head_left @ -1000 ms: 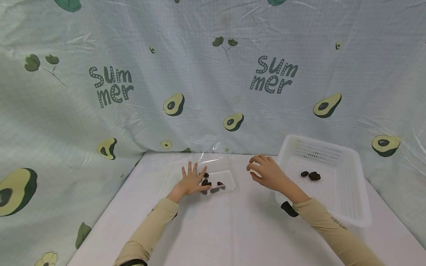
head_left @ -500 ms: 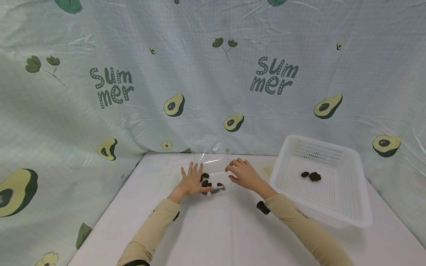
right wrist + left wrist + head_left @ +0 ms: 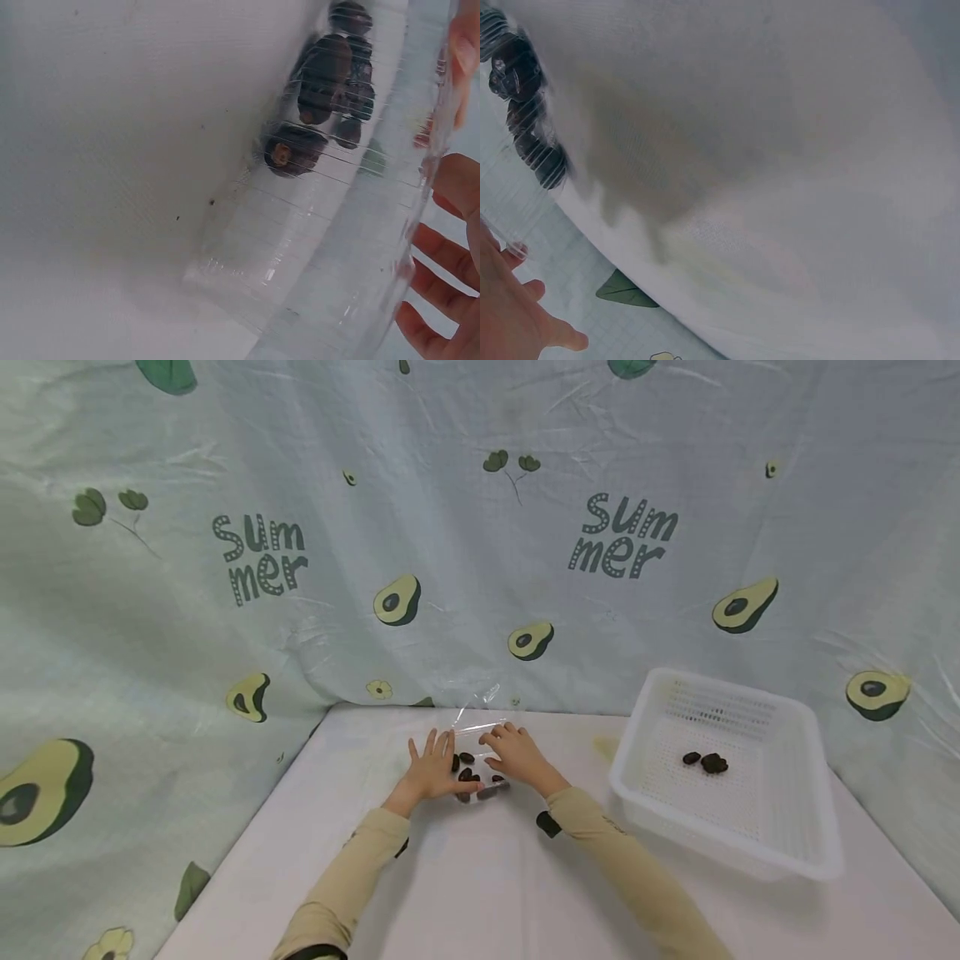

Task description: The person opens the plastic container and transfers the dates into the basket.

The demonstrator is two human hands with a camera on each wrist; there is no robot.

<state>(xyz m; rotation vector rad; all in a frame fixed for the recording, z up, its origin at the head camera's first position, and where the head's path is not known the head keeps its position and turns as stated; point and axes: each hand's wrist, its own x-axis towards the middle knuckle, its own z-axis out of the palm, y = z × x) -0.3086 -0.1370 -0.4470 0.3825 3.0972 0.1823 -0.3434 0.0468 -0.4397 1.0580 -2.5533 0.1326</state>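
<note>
A clear plastic box point(image 3: 300, 259) with a raised clear lid point(image 3: 480, 697) stands near the back of the white table, holding several dark, wrinkled, date-like fruits point(image 3: 322, 79). At its left side my left hand point(image 3: 429, 775) lies with fingers spread and the thumb reaching across the front. My right hand point(image 3: 517, 757) hovers over the box's right side, its fingers loosely bent and nothing between them. The right wrist view shows those fingers point(image 3: 442, 259) beside the box's rim. In the left wrist view, fruits point(image 3: 516, 67) show through the ribbed plastic wall.
On the right stands a white perforated basket point(image 3: 738, 837) with a few dark fruits point(image 3: 715, 763) on its floor. A patterned plastic curtain point(image 3: 450, 527) rises behind the table point(image 3: 480, 893) and along both sides.
My right hand has moved left, from beside the basket to over the box. The left hand has stayed at the box's left side with its fingers spread.
</note>
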